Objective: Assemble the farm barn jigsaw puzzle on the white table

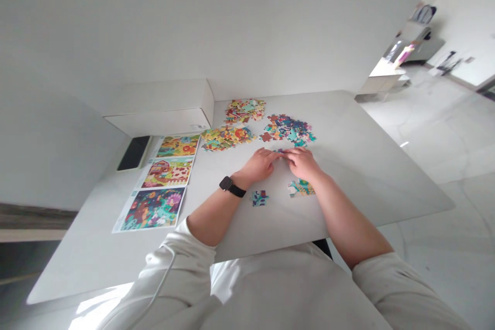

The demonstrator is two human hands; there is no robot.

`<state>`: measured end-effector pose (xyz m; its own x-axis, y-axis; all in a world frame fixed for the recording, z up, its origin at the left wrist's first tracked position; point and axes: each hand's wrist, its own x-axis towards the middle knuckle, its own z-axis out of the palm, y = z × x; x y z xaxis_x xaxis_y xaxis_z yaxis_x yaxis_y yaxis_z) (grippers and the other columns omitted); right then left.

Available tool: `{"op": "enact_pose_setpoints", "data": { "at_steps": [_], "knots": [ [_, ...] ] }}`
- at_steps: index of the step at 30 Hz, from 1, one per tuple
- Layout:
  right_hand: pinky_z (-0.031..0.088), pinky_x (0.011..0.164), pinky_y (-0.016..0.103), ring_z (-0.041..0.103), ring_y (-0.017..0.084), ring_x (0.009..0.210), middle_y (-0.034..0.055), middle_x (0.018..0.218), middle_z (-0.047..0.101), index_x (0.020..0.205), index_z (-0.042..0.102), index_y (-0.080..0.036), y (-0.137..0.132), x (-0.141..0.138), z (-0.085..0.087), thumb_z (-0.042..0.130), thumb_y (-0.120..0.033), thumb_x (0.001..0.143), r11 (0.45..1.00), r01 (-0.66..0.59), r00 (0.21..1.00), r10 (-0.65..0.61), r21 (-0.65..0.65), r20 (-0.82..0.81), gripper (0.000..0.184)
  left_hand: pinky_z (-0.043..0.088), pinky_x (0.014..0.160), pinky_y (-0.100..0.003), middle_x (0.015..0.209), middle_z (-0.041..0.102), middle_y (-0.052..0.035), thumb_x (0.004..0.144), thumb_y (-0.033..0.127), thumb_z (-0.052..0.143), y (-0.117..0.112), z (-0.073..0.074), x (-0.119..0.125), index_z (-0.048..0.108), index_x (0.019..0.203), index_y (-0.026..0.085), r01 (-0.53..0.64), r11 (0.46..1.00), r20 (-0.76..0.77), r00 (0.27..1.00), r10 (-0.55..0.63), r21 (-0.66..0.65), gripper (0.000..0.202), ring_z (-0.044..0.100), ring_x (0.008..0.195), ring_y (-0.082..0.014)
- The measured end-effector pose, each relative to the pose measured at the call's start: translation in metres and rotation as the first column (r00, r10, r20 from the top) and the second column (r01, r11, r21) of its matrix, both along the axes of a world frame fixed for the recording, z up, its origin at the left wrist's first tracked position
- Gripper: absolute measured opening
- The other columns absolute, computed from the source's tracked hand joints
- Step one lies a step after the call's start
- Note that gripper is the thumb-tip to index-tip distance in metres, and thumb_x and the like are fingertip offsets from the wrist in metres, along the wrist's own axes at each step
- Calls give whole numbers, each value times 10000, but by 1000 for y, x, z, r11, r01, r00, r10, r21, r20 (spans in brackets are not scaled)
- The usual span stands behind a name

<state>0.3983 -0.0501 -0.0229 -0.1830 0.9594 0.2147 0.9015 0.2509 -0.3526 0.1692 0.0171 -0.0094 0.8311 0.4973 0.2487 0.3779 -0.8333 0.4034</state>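
Observation:
My left hand (260, 163) and my right hand (302, 161) meet at the middle of the white table (367, 165), fingertips pinched together on small puzzle pieces (279, 151). A black watch (232, 186) sits on my left wrist. Just beyond the fingers lies a blue-toned heap of loose puzzle pieces (288, 129). Two small joined clusters lie near my forearms: a blue one (259, 197) between my arms and a teal and orange one (300, 187) partly under my right wrist.
Two more heaps of pieces, yellow-orange (227, 137) and pale multicoloured (245, 110), lie farther back. Three picture sheets (167, 172) line the left side. A white box (162, 107) stands at the wall and a dark phone (133, 152) lies beside it. The table's right edge drops to the floor.

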Motion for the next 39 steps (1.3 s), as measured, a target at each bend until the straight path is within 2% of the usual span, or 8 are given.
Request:
{"op": "enact_pose_setpoints", "data": {
  "at_steps": [6, 11, 13, 19, 27, 31, 35, 39],
  "knots": [
    [414, 1228, 587, 559, 341, 1399, 95, 1500, 661, 1245, 847, -353, -7, -8, -3, 630, -168, 988, 995, -96, 995, 96, -16, 30, 384, 529, 1082, -445, 1107, 804, -62, 997, 226, 613, -18, 3, -20, 675, 1412, 254, -86, 992, 86, 992, 94, -96, 421, 726, 1112, -264],
    [388, 1246, 604, 554, 332, 1406, 85, 1480, 661, 1222, 848, -374, -13, -23, 0, 691, -255, 1001, 969, -246, 969, 246, -21, 10, 297, 505, 1134, -499, 1354, 691, -134, 947, 307, 716, -25, -7, -40, 683, 1424, 249, -250, 968, 45, 967, 249, -2, 481, 651, 1263, -316],
    [408, 1232, 593, 577, 332, 1373, 96, 1445, 677, 1210, 851, -358, -14, -28, 2, 703, -272, 1000, 962, -272, 962, 272, -23, 0, 271, 463, 1184, -537, 1424, 657, -142, 935, 341, 728, -26, -10, -43, 691, 1423, 256, -268, 963, -4, 963, 268, 24, 497, 610, 1335, -341],
    [460, 1195, 551, 617, 334, 1296, 110, 1366, 701, 1198, 850, -320, -14, -25, -2, 708, -295, 993, 982, -190, 982, 190, 5, -1, 251, 383, 1254, -581, 1466, 658, -111, 845, 316, 771, -24, -5, -48, 767, 1290, 293, -224, 974, -87, 971, 223, -8, 446, 584, 1379, -352],
    [470, 1197, 516, 629, 333, 1307, 113, 1377, 700, 1222, 832, -291, -11, -23, -3, 729, -317, 976, 989, -148, 988, 149, 13, -38, 268, 437, 1215, -528, 1393, 686, -122, 808, 434, 875, -18, -5, -51, 745, 1092, 244, -190, 980, -32, 982, 189, -53, 365, 608, 1362, -339],
    [488, 1170, 490, 657, 318, 1261, 117, 1310, 723, 1175, 838, -276, -10, -29, -3, 756, -327, 958, 987, -162, 984, 163, 13, -69, 238, 494, 1128, -498, 1216, 730, -102, 802, 429, 905, -20, -4, -47, 699, 1091, 234, -177, 982, -3, 984, 177, -65, 405, 671, 1212, -321],
    [516, 1109, 449, 690, 285, 1160, 106, 1180, 745, 1012, 831, -259, -8, -34, -3, 737, -322, 960, 985, -169, 972, 171, 22, -164, 125, 515, 1068, -457, 1075, 756, -59, 826, 352, 893, -24, -3, -40, 673, 1081, 229, -186, 975, 53, 980, 193, -119, 358, 712, 1089, -288],
    [533, 1032, 409, 700, 256, 1056, 82, 1062, 732, 902, 786, -250, -8, -35, 3, 689, -345, 961, 995, -96, 937, 93, 8, -336, 148, 541, 958, -370, 1009, 770, -39, 949, 331, 761, -26, -4, -35, 674, 1031, 212, -179, 944, 235, 940, 247, -277, 169, 721, 980, -217]
  ]
}}
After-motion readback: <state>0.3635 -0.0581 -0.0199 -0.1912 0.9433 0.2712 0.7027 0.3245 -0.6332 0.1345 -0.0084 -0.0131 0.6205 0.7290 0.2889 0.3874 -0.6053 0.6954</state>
